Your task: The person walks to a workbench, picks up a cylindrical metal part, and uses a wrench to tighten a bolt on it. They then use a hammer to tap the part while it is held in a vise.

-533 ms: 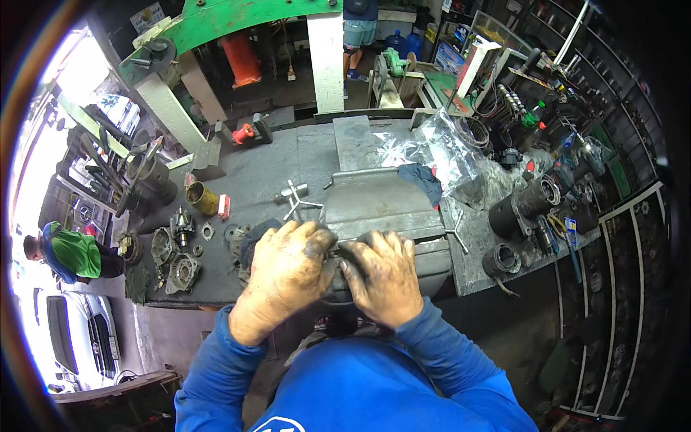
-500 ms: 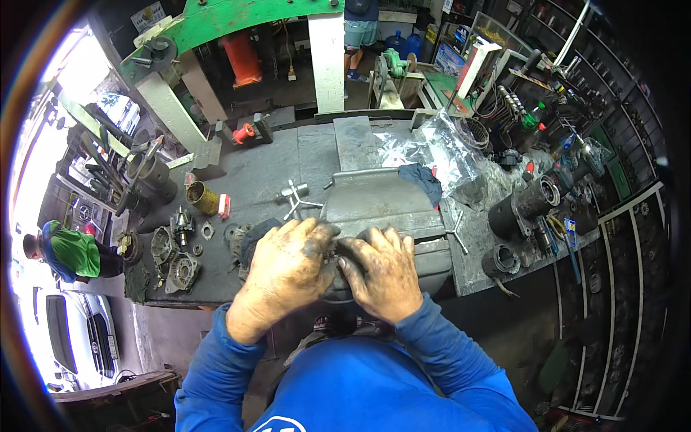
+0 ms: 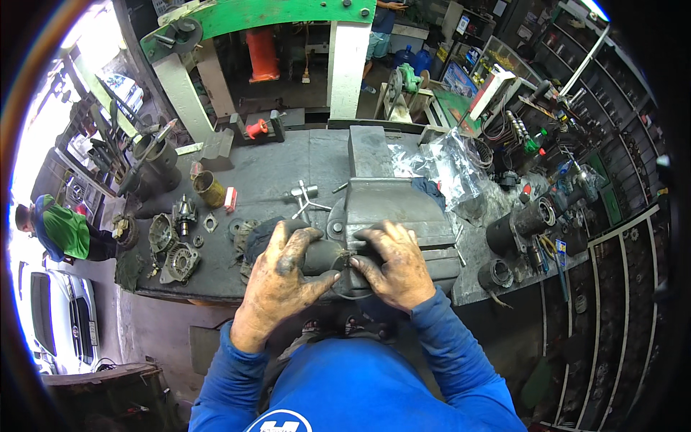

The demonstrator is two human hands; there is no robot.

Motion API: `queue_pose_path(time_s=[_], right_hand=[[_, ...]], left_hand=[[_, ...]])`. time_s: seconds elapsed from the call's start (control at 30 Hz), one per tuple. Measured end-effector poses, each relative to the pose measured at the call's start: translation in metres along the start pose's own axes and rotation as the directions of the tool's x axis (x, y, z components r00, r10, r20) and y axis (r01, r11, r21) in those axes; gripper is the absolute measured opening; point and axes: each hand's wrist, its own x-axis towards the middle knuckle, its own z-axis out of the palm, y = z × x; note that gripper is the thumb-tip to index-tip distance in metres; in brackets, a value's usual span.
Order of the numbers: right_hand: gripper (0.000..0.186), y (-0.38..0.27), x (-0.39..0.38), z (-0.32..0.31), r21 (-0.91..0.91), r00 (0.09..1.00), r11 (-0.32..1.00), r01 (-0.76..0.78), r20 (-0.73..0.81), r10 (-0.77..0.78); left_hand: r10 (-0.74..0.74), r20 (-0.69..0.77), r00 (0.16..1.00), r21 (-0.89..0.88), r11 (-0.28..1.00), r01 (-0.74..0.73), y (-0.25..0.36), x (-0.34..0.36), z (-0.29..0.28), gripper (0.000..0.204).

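Dirt-stained and curved, my left hand (image 3: 277,277) is around a dark cylindrical metal part (image 3: 323,257) in front of the bench vise (image 3: 396,205). Its thumb lies along the near side, and the fingers reach over the far side. From the right, my right hand (image 3: 394,264) comes to the part's end. Its thumb tip presses at a small tuft of thin wires (image 3: 345,258), with the fingers bent over the vise's edge. What lies under those fingers is hidden. A thin cable loops below the part.
A three-armed handle (image 3: 306,201) and a dark cloth (image 3: 259,241) lie left of the vise. Metal housings (image 3: 180,263) and a yellowish can (image 3: 209,189) stand farther left. Plastic sheeting (image 3: 461,173) and dark cylinders (image 3: 522,223) crowd the right. A person in green (image 3: 65,227) is at far left.
The view has shifted, so the bench appears farther right. My hands have moved apart and the left has spread, exposing the cylindrical part and wire tuft between them.
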Motion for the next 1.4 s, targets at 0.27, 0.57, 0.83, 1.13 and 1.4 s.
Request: queue_pose_path(time_s=[0.27, 0.57, 0.83, 1.13, 1.4], right_hand=[[0.019, -0.006, 0.0, 0.0, -0.059, 0.999, 0.998, 0.011, 0.043, -0.008], [0.02, -0.004, 0.0, -0.003, -0.071, 0.99, 0.997, -0.043, 0.133, 0.052], [0.02, -0.001, -0.005, 0.002, -0.011, 0.998, 1.0, -0.029, -0.057, 0.029], [0.017, -0.048, -0.079, -0.064, 0.044, 0.659, 0.998, -0.055, -0.749, 0.07], [0.017, 0.096, -0.235, -0.212, 0.071, 0.158, 0.697, -0.713, -0.953, 0.259]], left_hand=[[-0.015, -0.123, 0.992, -0.044, 0.999, 0.01, -0.002, -0.005, 0.013, 0.063], [0.01, -0.15, 0.989, -0.03, 0.999, -0.014, -0.003, -0.004, 0.016, 0.057], [0.078, -0.173, 0.982, -0.009, 0.997, -0.081, -0.008, 0.001, 0.018, 0.047], [0.224, -0.276, 0.935, 0.109, 0.974, -0.201, -0.024, 0.003, 0.03, 0.025], [0.141, -0.276, 0.951, 0.174, 0.98, -0.095, -0.028, -0.003, 0.041, 0.018]])
